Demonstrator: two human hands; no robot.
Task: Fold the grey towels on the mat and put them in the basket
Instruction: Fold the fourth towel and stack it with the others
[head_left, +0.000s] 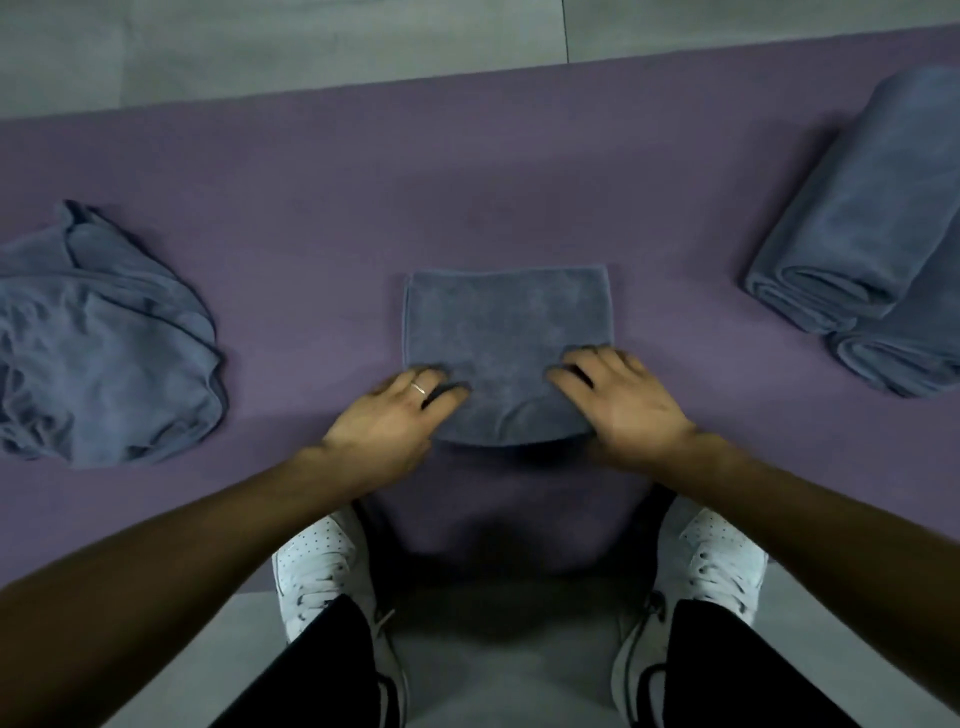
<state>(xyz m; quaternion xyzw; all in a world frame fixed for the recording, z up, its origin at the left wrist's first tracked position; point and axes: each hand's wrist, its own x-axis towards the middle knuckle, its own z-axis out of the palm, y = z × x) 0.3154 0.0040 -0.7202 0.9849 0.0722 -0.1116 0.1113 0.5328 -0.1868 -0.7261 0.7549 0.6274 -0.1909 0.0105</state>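
Observation:
A grey towel (506, 322) lies folded into a small rectangle in the middle of the purple mat (363, 208). My left hand (400, 415) grips its near left corner, with the fingers on top of the cloth. At the near right corner my right hand (618, 400) holds the towel the same way. The near edge of the towel is slightly lifted and bowed between the two hands. A crumpled heap of grey towels (98, 343) sits at the left of the mat. Folded grey towels (872, 228) are stacked at the right. No basket is in view.
My two white shoes (322, 566) stand at the mat's near edge, just below the towel, with black trouser legs over them. Grey tiled floor (260, 47) lies beyond the mat's far edge and under my feet.

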